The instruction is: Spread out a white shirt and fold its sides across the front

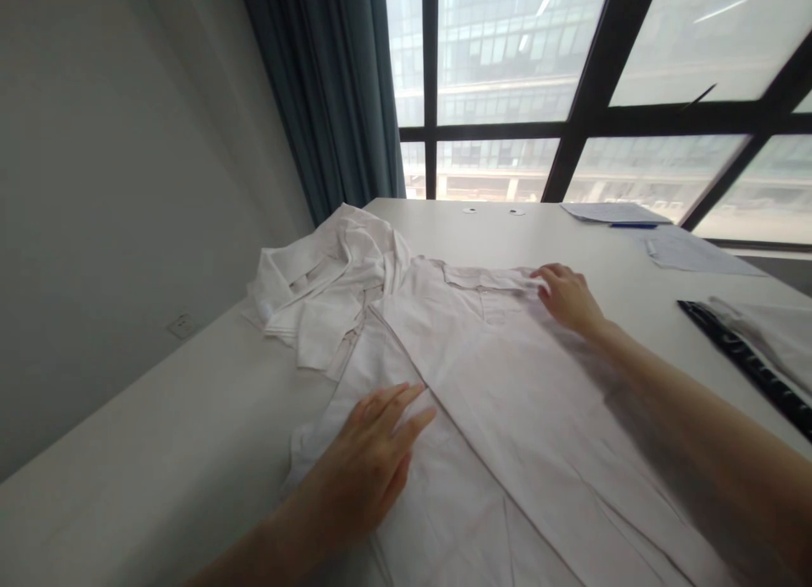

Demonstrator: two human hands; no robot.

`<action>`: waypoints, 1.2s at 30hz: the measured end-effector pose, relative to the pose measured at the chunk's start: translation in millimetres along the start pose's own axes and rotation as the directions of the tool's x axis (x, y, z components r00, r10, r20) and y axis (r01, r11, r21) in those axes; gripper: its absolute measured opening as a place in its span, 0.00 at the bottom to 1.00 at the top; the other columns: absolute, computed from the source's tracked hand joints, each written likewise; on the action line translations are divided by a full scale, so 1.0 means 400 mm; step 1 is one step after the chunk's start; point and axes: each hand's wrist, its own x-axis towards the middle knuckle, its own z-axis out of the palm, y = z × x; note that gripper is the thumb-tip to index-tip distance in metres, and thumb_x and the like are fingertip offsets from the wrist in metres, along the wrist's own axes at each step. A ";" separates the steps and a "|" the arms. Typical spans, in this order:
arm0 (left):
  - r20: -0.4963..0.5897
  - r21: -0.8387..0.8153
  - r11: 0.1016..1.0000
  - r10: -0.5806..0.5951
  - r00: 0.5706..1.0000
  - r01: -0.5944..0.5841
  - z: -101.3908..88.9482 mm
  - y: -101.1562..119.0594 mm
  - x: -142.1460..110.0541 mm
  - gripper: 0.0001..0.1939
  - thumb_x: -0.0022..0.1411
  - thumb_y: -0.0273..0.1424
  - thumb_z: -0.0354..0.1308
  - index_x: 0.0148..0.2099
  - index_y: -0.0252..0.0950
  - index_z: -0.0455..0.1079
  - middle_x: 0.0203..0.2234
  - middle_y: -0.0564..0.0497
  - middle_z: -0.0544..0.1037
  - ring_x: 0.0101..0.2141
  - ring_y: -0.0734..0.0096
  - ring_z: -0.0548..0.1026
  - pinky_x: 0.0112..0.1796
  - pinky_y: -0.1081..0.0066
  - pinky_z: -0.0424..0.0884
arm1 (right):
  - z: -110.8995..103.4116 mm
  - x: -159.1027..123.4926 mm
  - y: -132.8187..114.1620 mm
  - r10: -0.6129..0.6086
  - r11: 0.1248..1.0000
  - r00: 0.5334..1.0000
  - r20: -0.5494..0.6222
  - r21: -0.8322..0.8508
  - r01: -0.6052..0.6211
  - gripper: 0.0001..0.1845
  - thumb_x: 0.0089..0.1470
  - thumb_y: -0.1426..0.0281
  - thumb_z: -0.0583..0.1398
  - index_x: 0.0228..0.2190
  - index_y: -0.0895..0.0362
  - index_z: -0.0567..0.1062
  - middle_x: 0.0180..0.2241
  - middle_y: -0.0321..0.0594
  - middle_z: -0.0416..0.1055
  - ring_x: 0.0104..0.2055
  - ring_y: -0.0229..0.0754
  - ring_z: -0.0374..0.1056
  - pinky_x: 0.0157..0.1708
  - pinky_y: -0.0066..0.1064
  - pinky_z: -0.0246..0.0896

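A white collared shirt (507,384) lies spread on a white table (158,452), its collar toward the window. My left hand (374,452) rests flat on the folded-in left side of the shirt, fingers stretched out. My right hand (567,295) is at the collar, fingers curled onto the fabric near its right end. A bunched pile of other white garments (323,282) sits just beyond the shirt at the left.
Papers (612,212) with a blue pen (633,225) lie at the far right of the table. More sheets (691,253) lie nearer. A black strip (748,359) and a plastic bag (777,333) sit at the right edge. A wall runs along the left, a window behind.
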 end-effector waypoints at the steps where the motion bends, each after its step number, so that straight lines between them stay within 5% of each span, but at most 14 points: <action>1: 0.032 0.012 1.000 0.025 0.999 -0.026 0.001 0.002 0.000 0.30 0.62 0.20 0.47 0.65 0.41 0.57 0.63 0.47 0.62 0.63 0.58 0.58 0.60 0.53 0.59 | 0.001 -0.018 -0.033 -0.041 0.998 0.999 0.023 0.043 0.040 0.16 0.59 0.73 0.51 0.45 0.56 0.73 0.51 0.50 0.69 0.55 0.52 0.63 0.53 0.44 0.54; 5: 0.123 0.019 0.999 0.042 0.992 -0.044 0.011 0.002 -0.002 0.29 0.64 0.25 0.50 0.66 0.41 0.54 0.64 0.48 0.62 0.63 0.60 0.59 0.61 0.52 0.57 | 0.007 -0.107 -0.152 -0.115 0.976 0.984 0.136 0.202 0.087 0.12 0.62 0.66 0.51 0.39 0.55 0.72 0.35 0.42 0.76 0.39 0.45 0.70 0.41 0.35 0.61; 11: 0.106 0.032 0.999 0.030 0.994 -0.033 0.016 -0.002 -0.004 0.30 0.64 0.26 0.51 0.67 0.43 0.55 0.65 0.48 0.61 0.64 0.59 0.58 0.62 0.51 0.54 | -0.045 -0.207 -0.220 -0.126 0.922 0.954 0.271 0.386 0.013 0.19 0.60 0.60 0.53 0.50 0.54 0.64 0.23 0.32 0.70 0.25 0.41 0.66 0.28 0.30 0.57; 17: 0.096 0.056 0.998 0.034 0.995 -0.039 0.007 -0.012 0.001 0.25 0.67 0.30 0.51 0.65 0.44 0.58 0.62 0.48 0.64 0.63 0.59 0.60 0.63 0.51 0.51 | -0.141 -0.302 -0.195 -0.162 0.936 0.902 0.400 0.351 0.013 0.30 0.58 0.61 0.54 0.60 0.55 0.58 0.19 0.33 0.66 0.28 0.47 0.67 0.29 0.33 0.57; 22: 0.097 0.079 0.996 0.036 0.995 -0.044 -0.004 -0.012 0.016 0.22 0.68 0.33 0.51 0.63 0.43 0.60 0.59 0.48 0.68 0.61 0.57 0.61 0.63 0.50 0.48 | -0.185 -0.392 -0.137 -0.081 0.935 0.907 0.414 0.347 -0.075 0.25 0.62 0.57 0.50 0.58 0.49 0.62 0.19 0.32 0.65 0.22 0.43 0.65 0.26 0.31 0.57; 29: 0.109 0.134 0.989 0.045 0.993 -0.059 -0.048 -0.003 0.101 0.12 0.66 0.27 0.51 0.50 0.38 0.70 0.46 0.47 0.75 0.52 0.61 0.70 0.61 0.51 0.50 | -0.213 -0.477 -0.085 0.049 0.882 0.902 0.428 0.406 -0.240 0.33 0.55 0.49 0.56 0.58 0.47 0.62 0.36 0.41 0.75 0.23 0.41 0.69 0.27 0.33 0.65; 36: 0.081 0.284 0.958 0.001 0.997 -0.024 -0.021 -0.140 0.227 0.30 0.62 0.20 0.48 0.65 0.38 0.59 0.64 0.43 0.62 0.63 0.59 0.58 0.61 0.57 0.54 | -0.250 -0.559 -0.067 0.075 0.902 0.838 0.540 0.321 -0.288 0.35 0.56 0.54 0.56 0.62 0.48 0.58 0.25 0.37 0.74 0.25 0.45 0.70 0.27 0.33 0.66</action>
